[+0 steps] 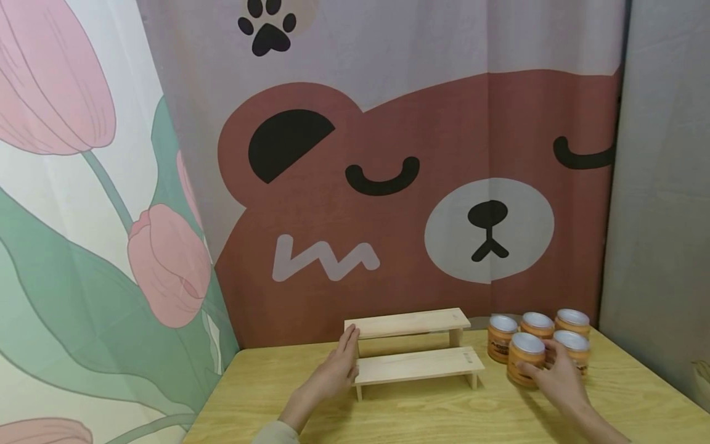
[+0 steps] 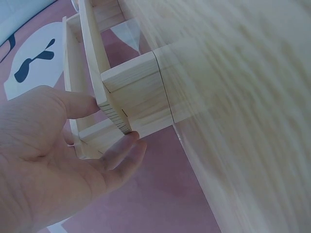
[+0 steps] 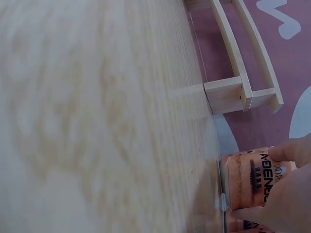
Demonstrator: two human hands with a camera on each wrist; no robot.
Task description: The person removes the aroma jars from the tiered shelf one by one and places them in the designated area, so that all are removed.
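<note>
A two-tier pale wooden shelf (image 1: 418, 365) stands on the table. At its left end is my left hand (image 1: 333, 370); in the left wrist view the thumb and fingertips hold the end of a shelf board (image 2: 116, 116). My right hand (image 1: 563, 379) grips an orange can with a silvery lid (image 1: 527, 357), the front one of a group at the right. In the right wrist view, the thumb and a finger lie on either side of that labelled can (image 3: 248, 179). Its base is near or on the tabletop; I cannot tell which.
More orange cans stand close behind and beside the held one, including a left can (image 1: 499, 339) and a back right can (image 1: 572, 322). The wooden table (image 1: 421, 419) meets a bear-print curtain (image 1: 388, 216) behind. A grey curtain (image 1: 660, 185) hangs at the right.
</note>
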